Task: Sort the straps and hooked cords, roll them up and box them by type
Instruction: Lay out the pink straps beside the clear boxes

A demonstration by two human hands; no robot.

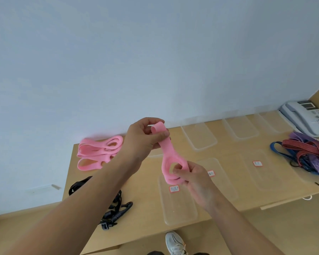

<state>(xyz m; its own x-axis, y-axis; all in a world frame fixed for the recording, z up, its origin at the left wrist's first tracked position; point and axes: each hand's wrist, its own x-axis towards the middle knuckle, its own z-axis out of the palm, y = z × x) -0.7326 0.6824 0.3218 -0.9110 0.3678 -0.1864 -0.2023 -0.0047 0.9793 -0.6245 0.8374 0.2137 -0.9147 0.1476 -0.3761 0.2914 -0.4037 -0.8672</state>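
A pink strap (pixel 167 150) hangs in the air above the table. My left hand (pixel 145 136) pinches its folded upper end. My right hand (pixel 193 178) grips the looped lower end, fingers curled through the loop. More pink straps (pixel 98 152) lie in a pile at the table's far left. Black straps with buckles (pixel 116 208) lie near the front left. A tangle of red, blue and purple hooked cords (pixel 309 153) sits at the right. A clear box with a red-edged label (pixel 177 203) stands just under my right hand.
Several clear boxes, such as one (pixel 260 173), and lids, such as one (pixel 199 137), line the wooden table (pixel 145 227). A white desk phone (pixel 307 118) stands at the far right. A white shoe (pixel 175 243) shows below the front edge.
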